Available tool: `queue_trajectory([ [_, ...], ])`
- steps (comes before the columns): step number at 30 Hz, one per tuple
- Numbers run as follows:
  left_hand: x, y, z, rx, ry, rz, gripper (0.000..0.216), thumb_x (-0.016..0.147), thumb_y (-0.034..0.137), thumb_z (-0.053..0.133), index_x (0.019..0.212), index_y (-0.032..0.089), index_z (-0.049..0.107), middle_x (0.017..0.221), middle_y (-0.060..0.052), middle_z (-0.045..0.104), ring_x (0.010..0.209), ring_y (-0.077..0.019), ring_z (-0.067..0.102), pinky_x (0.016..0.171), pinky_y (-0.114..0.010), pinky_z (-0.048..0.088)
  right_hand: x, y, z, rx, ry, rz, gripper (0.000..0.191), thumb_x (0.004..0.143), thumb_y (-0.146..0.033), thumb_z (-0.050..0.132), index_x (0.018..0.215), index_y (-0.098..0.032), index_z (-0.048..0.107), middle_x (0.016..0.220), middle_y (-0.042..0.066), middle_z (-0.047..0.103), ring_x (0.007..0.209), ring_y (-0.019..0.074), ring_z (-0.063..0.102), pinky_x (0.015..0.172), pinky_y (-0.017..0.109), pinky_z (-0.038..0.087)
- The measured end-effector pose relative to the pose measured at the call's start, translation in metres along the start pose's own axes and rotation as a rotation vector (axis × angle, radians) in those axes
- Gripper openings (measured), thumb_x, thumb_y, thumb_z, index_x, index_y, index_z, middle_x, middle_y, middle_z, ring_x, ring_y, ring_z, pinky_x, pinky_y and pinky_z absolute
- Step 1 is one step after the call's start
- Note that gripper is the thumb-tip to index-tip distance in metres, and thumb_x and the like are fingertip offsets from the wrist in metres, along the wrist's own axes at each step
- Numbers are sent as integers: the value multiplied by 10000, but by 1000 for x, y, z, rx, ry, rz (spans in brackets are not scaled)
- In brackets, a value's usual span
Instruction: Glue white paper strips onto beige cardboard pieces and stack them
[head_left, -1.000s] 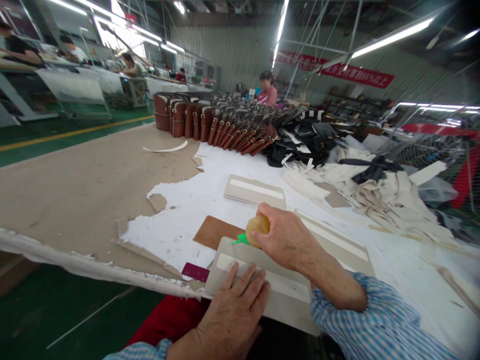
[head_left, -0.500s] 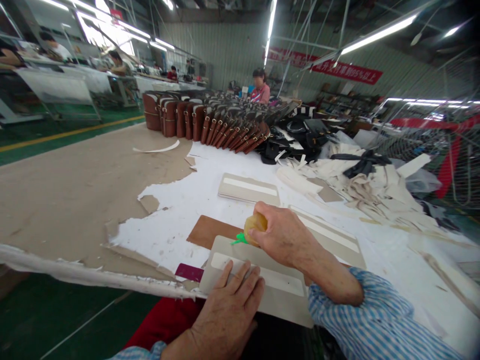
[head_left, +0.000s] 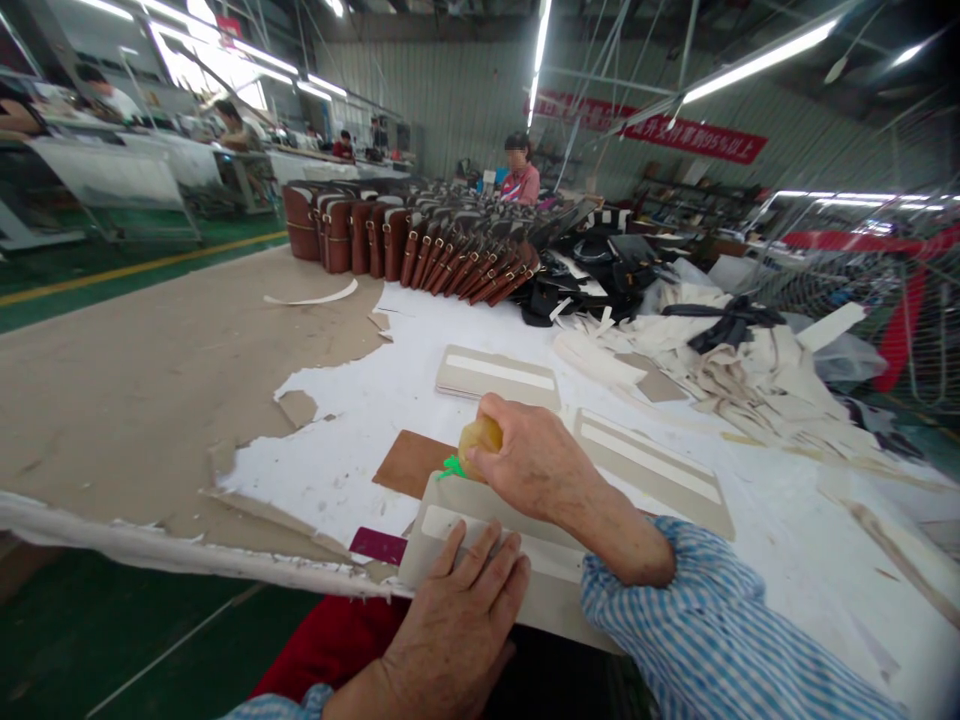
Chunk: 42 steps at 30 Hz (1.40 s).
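Leftward, lengthwise along the panel [head_left: 551, 605], my right hand [head_left: 536, 455] has moved its clutched bottle [head_left: 478, 445], nozzle [head_left: 452, 467] pointing left. My left hand [head_left: 457, 600] lies flat on the panel; table [head_left: 172, 400] spreads wide further left.

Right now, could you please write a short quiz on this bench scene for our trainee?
1. Which item is in the right-hand grip? (a) scissors (b) yellowish bottle with green nozzle (c) hammer
2. True or false: the left-hand grip is raised clear of the beige panel.
3. Fill in: the small rectangle just left of that panel is coloured ____.
Key: 1. b; 2. false; 3. purple
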<state>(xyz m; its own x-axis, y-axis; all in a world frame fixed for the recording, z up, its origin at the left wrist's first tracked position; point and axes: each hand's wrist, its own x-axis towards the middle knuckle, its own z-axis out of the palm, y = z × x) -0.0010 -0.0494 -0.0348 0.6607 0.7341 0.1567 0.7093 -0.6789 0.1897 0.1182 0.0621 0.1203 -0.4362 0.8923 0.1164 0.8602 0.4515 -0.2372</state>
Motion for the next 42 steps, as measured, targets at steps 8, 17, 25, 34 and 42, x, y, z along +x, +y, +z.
queue_trajectory([
  [8,1,0,2,38,16,22,629,1073,528,402,1565,137,400,1613,-159,473,1525,-352,329,1254,-558,18,2,-3,-7,-72,-43,-4,174,941,-323,551,1018,-197,643,928,93,758,767,208,612,644,325,299],
  [17,-1,0,4,48,27,16,628,1074,531,400,1567,142,391,1623,-138,467,1533,-346,315,1253,-542,-26,-1,-1,-12,-104,-54,8,196,933,-317,550,1026,-190,666,887,88,757,733,193,595,630,319,290],
  [25,-1,0,-1,30,-10,15,625,1074,522,402,1571,144,392,1633,-143,452,1533,-352,320,1254,-558,38,2,-5,-10,-78,-60,7,213,940,-336,539,1043,-197,663,933,92,765,765,202,611,646,324,294],
  [34,0,-1,-1,12,-12,9,644,1073,540,397,1581,143,381,1649,-141,427,1548,-360,288,1257,-566,34,-6,7,-18,-115,-84,45,178,906,-283,559,1019,-193,665,869,89,754,730,194,592,639,313,294],
  [42,-1,-1,-1,31,-5,16,626,1079,534,387,1566,141,397,1648,-144,429,1526,-360,334,1239,-565,33,-1,1,-12,-82,-47,11,207,939,-304,528,1044,-192,667,911,89,767,757,195,612,648,314,307],
])
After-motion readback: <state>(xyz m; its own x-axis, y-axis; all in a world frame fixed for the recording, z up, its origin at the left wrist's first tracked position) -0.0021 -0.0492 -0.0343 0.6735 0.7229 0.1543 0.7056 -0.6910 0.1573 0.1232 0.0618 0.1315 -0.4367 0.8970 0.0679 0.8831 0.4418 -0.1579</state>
